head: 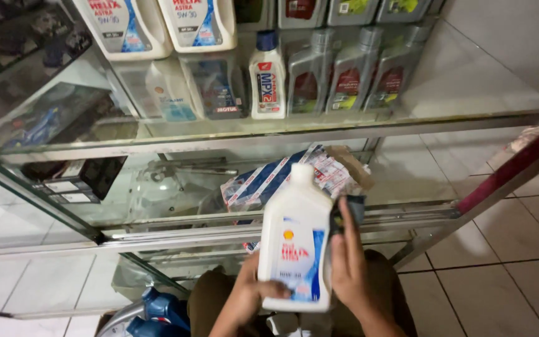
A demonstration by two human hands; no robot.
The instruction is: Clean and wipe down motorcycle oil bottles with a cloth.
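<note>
A white plastic oil bottle [294,240] with a white cap and a blue and red label stands upright in front of me, low in the head view. My left hand [254,293] grips its lower left side, thumb across the label. My right hand [347,262] lies along its right side and presses a dark cloth [349,212] against the bottle's upper right edge. Behind the bottle stands a glass display cabinet.
The glass shelf [456,93] carries white jugs [194,25], a white bottle with a blue cap [267,78] and three grey oil bottles [350,72]. Boxed parts [269,178] lie on the lower shelf. Blue bottles [160,312] sit at the bottom left. White tiled floor [506,281] lies to the right.
</note>
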